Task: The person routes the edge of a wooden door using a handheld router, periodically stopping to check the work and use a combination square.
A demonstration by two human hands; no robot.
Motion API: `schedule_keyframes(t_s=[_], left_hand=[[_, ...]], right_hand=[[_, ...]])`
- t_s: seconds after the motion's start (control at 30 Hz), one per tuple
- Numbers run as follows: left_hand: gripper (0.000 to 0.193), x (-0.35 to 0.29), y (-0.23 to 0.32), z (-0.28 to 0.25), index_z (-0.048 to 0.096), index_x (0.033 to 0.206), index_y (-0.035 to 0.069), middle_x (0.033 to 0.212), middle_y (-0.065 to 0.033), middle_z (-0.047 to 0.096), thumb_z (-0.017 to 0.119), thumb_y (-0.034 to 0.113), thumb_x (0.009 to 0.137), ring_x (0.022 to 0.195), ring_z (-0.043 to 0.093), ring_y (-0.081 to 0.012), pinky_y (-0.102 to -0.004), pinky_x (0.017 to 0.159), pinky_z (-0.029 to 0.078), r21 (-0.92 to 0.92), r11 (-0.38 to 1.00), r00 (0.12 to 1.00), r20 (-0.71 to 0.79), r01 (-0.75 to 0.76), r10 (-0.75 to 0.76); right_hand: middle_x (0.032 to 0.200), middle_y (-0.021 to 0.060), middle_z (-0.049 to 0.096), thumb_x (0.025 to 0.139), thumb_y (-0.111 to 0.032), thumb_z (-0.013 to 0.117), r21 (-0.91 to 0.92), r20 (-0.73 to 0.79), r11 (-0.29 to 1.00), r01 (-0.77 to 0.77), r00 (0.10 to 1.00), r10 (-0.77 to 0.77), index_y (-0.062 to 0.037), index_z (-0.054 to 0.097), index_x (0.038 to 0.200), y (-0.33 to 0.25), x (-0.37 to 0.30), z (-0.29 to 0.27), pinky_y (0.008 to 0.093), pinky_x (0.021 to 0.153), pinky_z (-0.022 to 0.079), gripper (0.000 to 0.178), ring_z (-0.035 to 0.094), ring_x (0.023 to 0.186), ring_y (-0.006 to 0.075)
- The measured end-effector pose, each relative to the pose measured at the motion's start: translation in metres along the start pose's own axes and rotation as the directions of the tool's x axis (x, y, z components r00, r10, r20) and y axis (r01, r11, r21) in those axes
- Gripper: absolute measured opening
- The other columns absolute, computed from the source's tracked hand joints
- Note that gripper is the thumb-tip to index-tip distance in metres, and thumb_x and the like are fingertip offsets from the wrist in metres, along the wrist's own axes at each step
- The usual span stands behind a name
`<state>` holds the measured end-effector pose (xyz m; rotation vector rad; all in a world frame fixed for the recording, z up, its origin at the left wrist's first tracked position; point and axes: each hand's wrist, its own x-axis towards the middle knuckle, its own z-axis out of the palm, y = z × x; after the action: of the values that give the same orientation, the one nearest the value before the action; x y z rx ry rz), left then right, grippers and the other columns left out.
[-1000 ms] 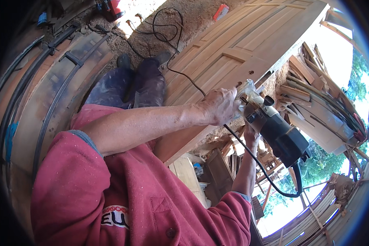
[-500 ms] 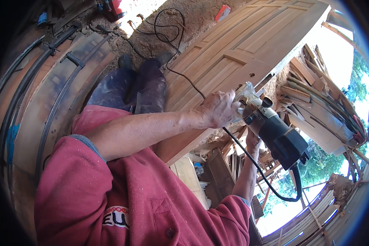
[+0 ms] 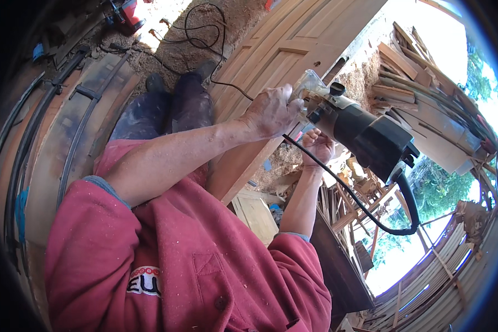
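Observation:
My left hand (image 3: 272,112) is closed around the clear base end of a handheld trim router (image 3: 365,133). The router has a black motor body and a dark knob, and lies tilted in the air with its back end to the right. Its black cable (image 3: 348,205) loops down and back under my left wrist. Below the router, my right hand (image 3: 320,146) is raised with curled fingers; whether anything is in them is hidden. Beyond my left hand lies a panelled wooden door (image 3: 293,39), with a round hole and a slot near its right edge.
Long boards with metal bar clamps (image 3: 88,94) stand at the left. Cable coils (image 3: 196,27) lie on the dusty ground near a red tool (image 3: 128,14). Stacked timber offcuts (image 3: 395,91) are at the right, and a dark wooden cabinet (image 3: 340,271) stands lower right.
The router and my left hand have shifted left and up in view. My right hand has come out from behind the router, its curled fingers now showing. The view has swung a little.

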<state>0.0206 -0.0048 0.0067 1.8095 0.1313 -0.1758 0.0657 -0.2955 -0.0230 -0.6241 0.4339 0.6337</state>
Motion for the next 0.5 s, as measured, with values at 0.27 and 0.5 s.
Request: schedule_keyframes(t_s=[0.27,0.5], left_hand=[[0.02,-0.004,-0.044,0.029,0.053,0.11,0.008,0.099,-0.0271,0.053,0.055,0.011,0.09,0.074,0.055,-0.04,-0.0518,0.061,0.044,0.528,0.777,0.745,-0.351,-0.343,0.567],[0.028,-0.009,-0.043,0.024,0.053,0.112,0.007,0.092,-0.0221,0.056,0.06,0.012,0.086,0.067,0.059,-0.0365,-0.0471,0.057,0.047,-0.015,0.999,0.999,0.022,0.049,-0.048]], right_hand=[[0.112,0.0068,0.058,0.096,-0.028,0.051,0.436,0.277,0.896,0.09,0.933,-0.229,-0.0049,0.057,0.118,0.052,0.05,-0.016,0.03,0.069,0.036,0.032,0.043,0.082,0.0143],[0.14,0.0149,0.052,0.088,-0.041,0.066,0.48,0.078,0.802,0.355,0.894,-0.442,-0.0071,0.053,0.135,0.079,0.043,-0.022,0.0513,0.114,0.031,0.059,0.046,0.132,0.032]])
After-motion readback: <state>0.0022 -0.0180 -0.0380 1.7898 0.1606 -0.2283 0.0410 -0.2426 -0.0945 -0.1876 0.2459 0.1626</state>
